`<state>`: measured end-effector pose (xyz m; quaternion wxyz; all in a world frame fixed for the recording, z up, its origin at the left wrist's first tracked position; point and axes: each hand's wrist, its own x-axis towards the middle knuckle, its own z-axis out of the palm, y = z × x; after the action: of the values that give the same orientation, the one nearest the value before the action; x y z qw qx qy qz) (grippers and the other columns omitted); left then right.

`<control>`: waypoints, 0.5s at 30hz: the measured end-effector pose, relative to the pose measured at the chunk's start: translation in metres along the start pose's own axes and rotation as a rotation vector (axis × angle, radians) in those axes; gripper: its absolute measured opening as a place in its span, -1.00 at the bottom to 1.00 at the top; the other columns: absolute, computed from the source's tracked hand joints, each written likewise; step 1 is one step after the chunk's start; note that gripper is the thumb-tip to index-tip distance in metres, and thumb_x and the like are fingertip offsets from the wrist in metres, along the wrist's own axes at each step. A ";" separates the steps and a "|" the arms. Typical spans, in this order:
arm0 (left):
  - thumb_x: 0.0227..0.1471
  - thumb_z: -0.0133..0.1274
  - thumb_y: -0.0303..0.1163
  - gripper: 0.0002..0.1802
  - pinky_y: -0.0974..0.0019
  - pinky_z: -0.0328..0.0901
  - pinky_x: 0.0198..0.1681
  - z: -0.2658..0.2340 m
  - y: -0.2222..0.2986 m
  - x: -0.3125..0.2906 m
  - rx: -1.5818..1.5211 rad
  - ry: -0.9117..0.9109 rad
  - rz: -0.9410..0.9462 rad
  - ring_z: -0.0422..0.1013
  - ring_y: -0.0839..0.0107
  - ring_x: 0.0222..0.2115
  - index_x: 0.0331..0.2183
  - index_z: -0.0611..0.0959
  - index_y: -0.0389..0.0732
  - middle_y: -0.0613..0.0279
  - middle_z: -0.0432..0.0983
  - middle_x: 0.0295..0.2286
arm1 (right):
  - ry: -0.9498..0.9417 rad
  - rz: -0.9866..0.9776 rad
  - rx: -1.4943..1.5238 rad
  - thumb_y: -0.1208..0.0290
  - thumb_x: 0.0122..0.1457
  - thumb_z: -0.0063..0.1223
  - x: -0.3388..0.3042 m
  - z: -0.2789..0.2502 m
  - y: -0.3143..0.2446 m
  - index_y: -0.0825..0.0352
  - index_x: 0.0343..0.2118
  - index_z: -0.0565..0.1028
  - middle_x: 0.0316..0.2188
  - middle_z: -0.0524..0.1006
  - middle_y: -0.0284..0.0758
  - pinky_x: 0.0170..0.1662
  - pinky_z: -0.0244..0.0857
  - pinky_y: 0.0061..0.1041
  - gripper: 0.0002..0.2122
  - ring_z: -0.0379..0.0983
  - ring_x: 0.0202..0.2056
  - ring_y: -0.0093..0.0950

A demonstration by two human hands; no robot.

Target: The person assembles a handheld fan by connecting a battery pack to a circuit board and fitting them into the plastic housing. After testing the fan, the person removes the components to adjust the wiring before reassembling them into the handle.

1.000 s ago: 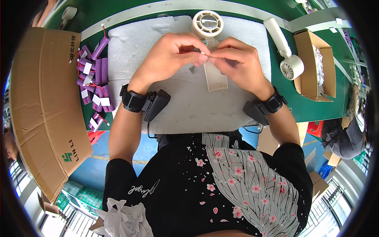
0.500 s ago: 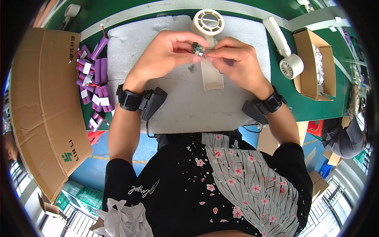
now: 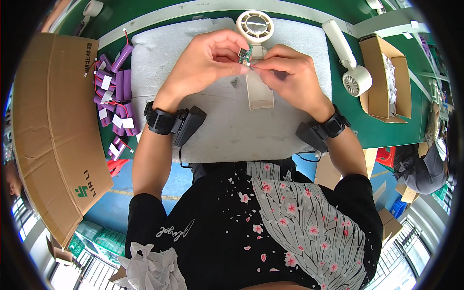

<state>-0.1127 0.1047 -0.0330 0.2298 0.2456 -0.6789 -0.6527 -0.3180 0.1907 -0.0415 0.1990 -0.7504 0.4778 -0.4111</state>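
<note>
My left hand (image 3: 193, 70) pinches a small green circuit board (image 3: 246, 52) by its edge, between thumb and fingers. At the board's lower end is a small white connector (image 3: 247, 63), where my right hand (image 3: 292, 77) meets it with closed fingertips. A thin reddish wire seems to run into those right fingertips, which mostly hide it. Beneath both hands, a cream handheld fan (image 3: 261, 95) lies on the pale foam pad (image 3: 217, 135), its round head pointing away from me. My hands cover part of its handle.
Purple battery cells (image 3: 124, 87) with wires and white tabs are heaped left of the pad, beside a big cardboard box (image 3: 53, 125). Another cream fan (image 3: 356, 80) lies at the right, near an open carton (image 3: 403, 89) holding white pieces. A person in dark clothing (image 3: 425, 171) is at far right.
The circuit board has tilted more upright in my left fingers, showing more of its face. My left hand has shifted slightly; the right hand stays almost in place.
</note>
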 end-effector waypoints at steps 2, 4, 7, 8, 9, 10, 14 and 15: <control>-0.12 0.22 -0.67 -0.68 0.50 0.37 -0.26 0.001 0.000 0.000 -0.019 0.023 0.013 0.46 0.61 -0.36 -0.24 0.57 -0.27 0.36 0.53 -0.40 | 0.002 0.001 -0.005 0.66 -0.07 0.24 0.000 0.000 -0.001 0.39 -0.39 0.61 -0.45 0.51 -0.36 -0.46 0.33 -0.63 -0.86 0.44 -0.52 -0.53; -0.12 0.22 -0.67 -0.68 0.50 0.37 -0.26 0.002 0.000 0.000 -0.016 0.028 0.006 0.46 0.61 -0.37 -0.24 0.57 -0.27 0.35 0.53 -0.41 | 0.005 0.002 -0.015 0.66 -0.07 0.23 0.000 0.000 -0.001 0.40 -0.39 0.61 -0.45 0.51 -0.36 -0.46 0.34 -0.63 -0.86 0.45 -0.51 -0.53; -0.12 0.22 -0.66 -0.69 0.50 0.37 -0.26 0.003 0.001 0.001 -0.011 0.037 -0.006 0.46 0.61 -0.38 -0.25 0.58 -0.28 0.35 0.53 -0.42 | 0.021 -0.017 -0.028 0.66 -0.08 0.23 -0.001 0.000 -0.001 0.40 -0.39 0.61 -0.45 0.51 -0.36 -0.46 0.34 -0.63 -0.86 0.45 -0.51 -0.53; -0.11 0.22 -0.67 -0.68 0.49 0.39 -0.24 0.002 0.000 0.001 -0.004 0.030 -0.016 0.47 0.59 -0.36 -0.24 0.57 -0.28 0.34 0.54 -0.39 | 0.029 -0.027 -0.034 0.67 -0.08 0.23 -0.001 0.000 -0.001 0.40 -0.39 0.61 -0.45 0.51 -0.36 -0.46 0.34 -0.63 -0.86 0.45 -0.52 -0.54; -0.11 0.22 -0.68 -0.67 0.48 0.40 -0.22 0.002 0.000 0.001 0.002 0.024 -0.025 0.47 0.58 -0.33 -0.23 0.56 -0.28 0.32 0.55 -0.37 | 0.029 -0.028 -0.034 0.67 -0.08 0.23 -0.001 0.000 -0.001 0.40 -0.39 0.61 -0.45 0.51 -0.36 -0.46 0.34 -0.63 -0.86 0.45 -0.52 -0.54; -0.11 0.22 -0.69 -0.66 0.46 0.41 -0.19 0.001 0.000 0.001 0.009 0.017 -0.035 0.48 0.56 -0.31 -0.22 0.56 -0.29 0.30 0.56 -0.34 | 0.031 -0.029 -0.034 0.67 -0.08 0.23 -0.001 0.000 -0.001 0.40 -0.39 0.61 -0.45 0.51 -0.36 -0.46 0.34 -0.63 -0.85 0.45 -0.52 -0.54; -0.10 0.21 -0.69 -0.66 0.47 0.41 -0.19 0.002 -0.001 0.002 -0.009 0.015 -0.036 0.49 0.55 -0.31 -0.21 0.57 -0.30 0.28 0.57 -0.34 | 0.036 -0.029 -0.030 0.67 -0.09 0.24 -0.001 0.000 -0.001 0.39 -0.39 0.62 -0.45 0.51 -0.36 -0.46 0.34 -0.63 -0.85 0.45 -0.52 -0.54; -0.10 0.21 -0.69 -0.66 0.47 0.41 -0.19 0.003 0.000 0.001 -0.009 0.015 -0.036 0.49 0.55 -0.31 -0.21 0.57 -0.30 0.28 0.57 -0.34 | 0.037 -0.027 -0.027 0.67 -0.09 0.24 -0.001 0.000 -0.001 0.39 -0.38 0.62 -0.46 0.51 -0.36 -0.47 0.34 -0.63 -0.85 0.45 -0.52 -0.53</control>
<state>-0.1154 0.1058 -0.0335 0.2240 0.2616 -0.6698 -0.6579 -0.3178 0.1923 -0.0417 0.1744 -0.7515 0.4768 -0.4212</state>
